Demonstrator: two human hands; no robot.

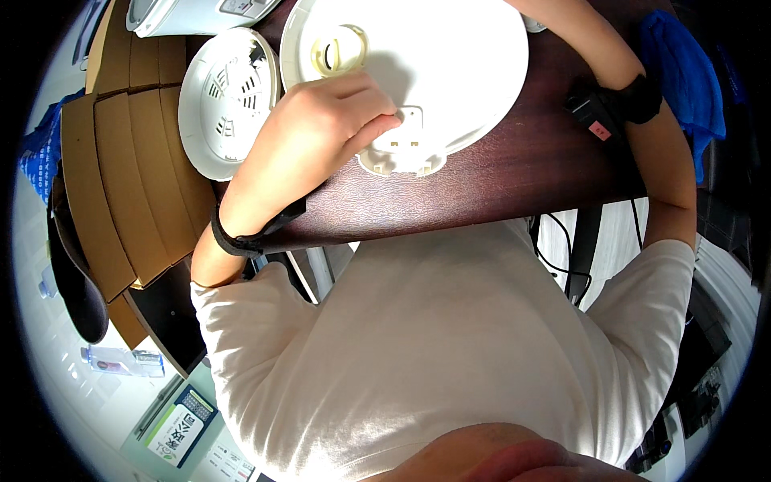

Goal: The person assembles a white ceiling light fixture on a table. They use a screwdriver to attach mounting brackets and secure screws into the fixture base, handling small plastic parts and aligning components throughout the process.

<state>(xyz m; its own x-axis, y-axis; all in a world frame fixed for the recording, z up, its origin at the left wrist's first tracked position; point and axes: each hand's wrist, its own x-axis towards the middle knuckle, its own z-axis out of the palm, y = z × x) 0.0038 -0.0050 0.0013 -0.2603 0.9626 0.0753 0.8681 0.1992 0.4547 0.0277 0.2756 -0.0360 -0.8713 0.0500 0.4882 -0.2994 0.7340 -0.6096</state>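
A large white oval, lid-like part [474,72] lies on the dark table, with a hinge-like bracket [401,165] on its near edge. My left hand [341,112] rests over its near left side. Thumb and fingers are pinched together beside a small raised rectangular plate [411,120]; whatever they hold, if anything, is hidden. Just beyond that hand, a cream ring [338,51] sits on the oval part. My right forearm [590,36] reaches along the right side toward the far edge, and the right hand lies outside the picture.
Left of the oval part is a round white tray-like piece [229,104] with slots. A white appliance or container [201,14] stands behind it. Cardboard boxes [132,185] are stacked at the table's left. A blue cloth [683,76] lies at the right, near a black wrist-worn device [598,108].
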